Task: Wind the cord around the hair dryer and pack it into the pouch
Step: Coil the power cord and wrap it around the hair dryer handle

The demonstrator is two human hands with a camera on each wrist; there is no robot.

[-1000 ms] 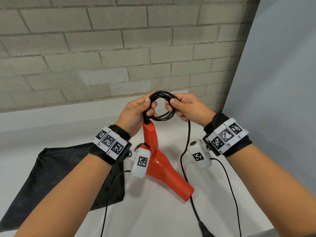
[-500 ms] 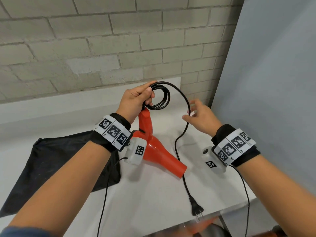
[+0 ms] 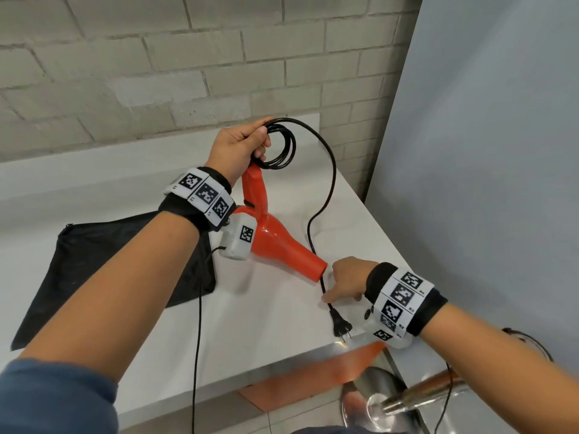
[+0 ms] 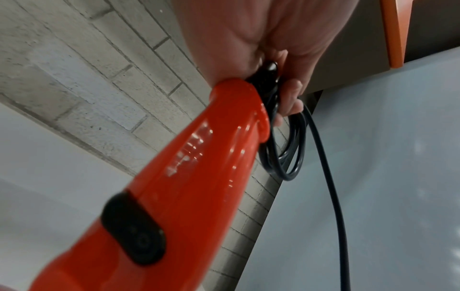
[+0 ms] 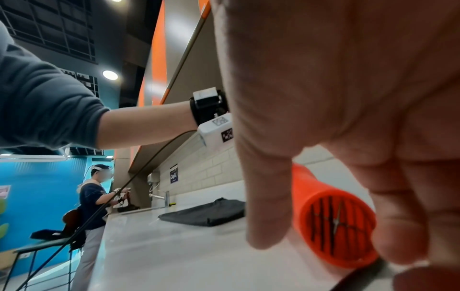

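My left hand [image 3: 238,145] holds the red hair dryer [image 3: 275,245] upright by the top of its handle. It grips several coiled loops of black cord [image 3: 282,148] there, also seen in the left wrist view [image 4: 288,157]. The free cord [image 3: 332,183] arcs right, drops to the white table [image 3: 266,324] and passes the nozzle. It ends in the plug [image 3: 341,325] near the front edge. My right hand [image 3: 341,277] hangs over that stretch by the nozzle [image 5: 336,222], fingers [image 5: 268,196] straight down and spread. The black pouch [image 3: 94,261] lies flat on the left.
A brick wall [image 3: 156,73] backs the table and a grey panel [image 3: 485,151] closes the right side. A metal stool [image 3: 391,405] stands below the front right corner. A thin wrist-camera cable [image 3: 197,339] hangs over the front edge. Another person [image 5: 92,196] stands far off.
My right hand let go of the coil and dropped down and toward me to the cord beside the nozzle. The left hand kept its hold on the coil and handle.
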